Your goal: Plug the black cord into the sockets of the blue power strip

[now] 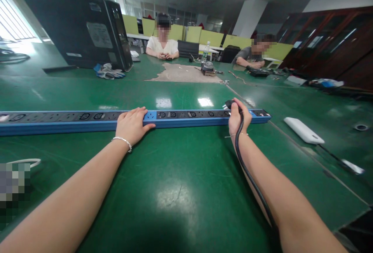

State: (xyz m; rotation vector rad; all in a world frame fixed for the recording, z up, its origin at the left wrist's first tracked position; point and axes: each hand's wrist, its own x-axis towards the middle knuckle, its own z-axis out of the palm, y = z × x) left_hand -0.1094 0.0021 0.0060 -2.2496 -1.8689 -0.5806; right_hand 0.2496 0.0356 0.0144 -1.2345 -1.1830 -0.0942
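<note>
A long blue power strip (186, 123) with black sockets lies across the green table in front of me. My left hand (131, 126) grips it near the middle, thumb along the front side and fingers over the top, beside a blue socket. Above the strip's right part, my right hand (241, 119) is closed around a black power plug (229, 104). Its metal prongs point left, apart from the sockets. The black cord (247, 167) hangs from the plug and runs down along my right forearm.
A black computer case (87, 32) stands at the back left, with work gloves (109, 71) beside it. Two people sit across the table. To the right lies a white adapter (303, 130) with a cable. A bottle (206, 51) and a tape-like roll (207, 67) stand farther back.
</note>
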